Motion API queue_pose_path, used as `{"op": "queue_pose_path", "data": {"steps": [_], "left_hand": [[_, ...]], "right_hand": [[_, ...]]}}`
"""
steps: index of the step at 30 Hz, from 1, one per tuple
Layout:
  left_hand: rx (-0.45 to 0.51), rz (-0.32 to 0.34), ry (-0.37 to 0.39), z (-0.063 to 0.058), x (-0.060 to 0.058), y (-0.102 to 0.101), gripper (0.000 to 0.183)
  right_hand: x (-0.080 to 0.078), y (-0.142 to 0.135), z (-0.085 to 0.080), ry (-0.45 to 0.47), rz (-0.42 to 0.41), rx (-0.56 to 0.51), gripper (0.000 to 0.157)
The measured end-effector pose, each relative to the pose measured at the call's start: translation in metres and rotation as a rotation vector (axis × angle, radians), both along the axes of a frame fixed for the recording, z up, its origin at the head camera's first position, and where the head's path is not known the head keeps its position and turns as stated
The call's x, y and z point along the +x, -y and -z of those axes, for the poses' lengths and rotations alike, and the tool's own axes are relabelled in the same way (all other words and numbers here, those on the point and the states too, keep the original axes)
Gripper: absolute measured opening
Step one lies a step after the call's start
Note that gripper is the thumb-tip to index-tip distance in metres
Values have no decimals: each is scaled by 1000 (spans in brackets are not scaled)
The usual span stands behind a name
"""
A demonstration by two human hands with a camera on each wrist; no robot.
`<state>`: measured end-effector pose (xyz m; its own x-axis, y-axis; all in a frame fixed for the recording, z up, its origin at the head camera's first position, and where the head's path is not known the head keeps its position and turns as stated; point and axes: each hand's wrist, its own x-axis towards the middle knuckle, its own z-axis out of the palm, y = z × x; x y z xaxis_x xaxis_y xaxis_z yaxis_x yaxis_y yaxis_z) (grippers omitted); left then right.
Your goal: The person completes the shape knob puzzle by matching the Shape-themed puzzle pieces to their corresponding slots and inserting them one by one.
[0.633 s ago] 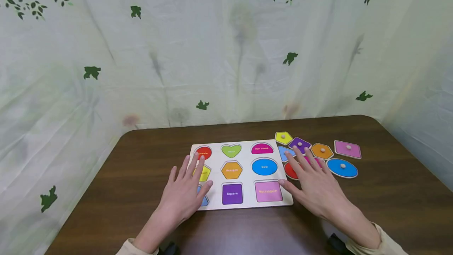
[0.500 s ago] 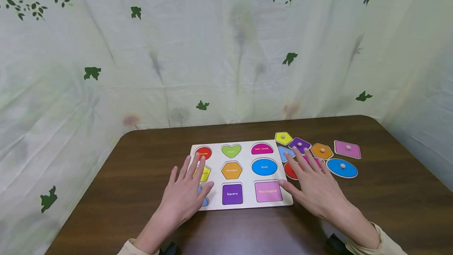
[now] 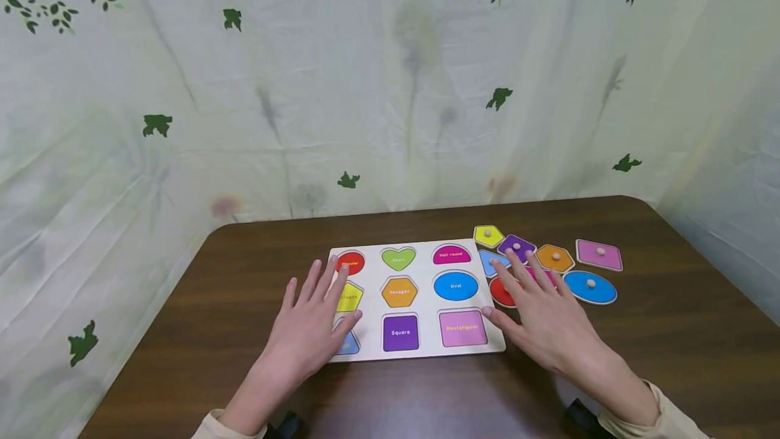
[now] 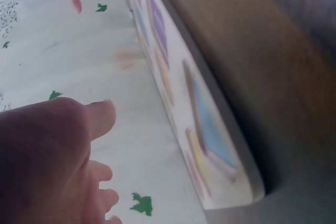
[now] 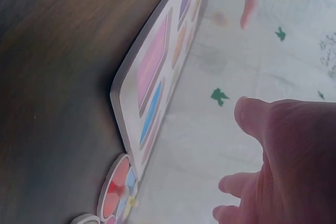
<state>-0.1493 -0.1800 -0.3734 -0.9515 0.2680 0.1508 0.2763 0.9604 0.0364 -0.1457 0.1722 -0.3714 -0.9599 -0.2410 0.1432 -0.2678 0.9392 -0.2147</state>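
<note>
A white shape-puzzle board (image 3: pixel 370 324) with coloured, labelled recesses lies on the dark wooden table. Over its left side my left hand (image 3: pixel 305 327) is spread with fingers extended, partly covering the red circle, yellow and blue recesses. My right hand (image 3: pixel 551 327) spreads over the board's right edge and the loose pieces beside it. Both wrist views show the hands raised clear of the board, holding nothing. Beneath the right fingers are a red piece (image 3: pixel 502 293) and a magenta one, partly hidden. A blue piece (image 3: pixel 491 261) lies just beyond the fingertips.
More knobbed pieces lie to the right: a yellow pentagon (image 3: pixel 489 236), a purple square (image 3: pixel 516 249), an orange hexagon (image 3: pixel 554 258), a pink rectangle (image 3: pixel 599 255) and a blue oval (image 3: pixel 590 287). A pale leaf-patterned curtain (image 3: pixel 390 100) hangs behind the table.
My left hand has shifted slightly left and away from me, uncovering more of the yellow and blue recesses. The right hand, board and pieces stay practically in place.
</note>
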Motion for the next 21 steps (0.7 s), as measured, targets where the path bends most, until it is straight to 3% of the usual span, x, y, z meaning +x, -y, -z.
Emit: {"op": "queue_pose_path", "data": {"steps": [6,10,21], "left_hand": [[5,9,9,-4,3,14,80],[58,43,57,-4,4,27,84],[242,107,420,7,-6,64,104]], "right_hand": [[-1,1,-1,-5,-18,-12,83],[-3,-1,-3,-19,-36,-13,83],[-11,-10,1,-27,-64,-47,80]]}}
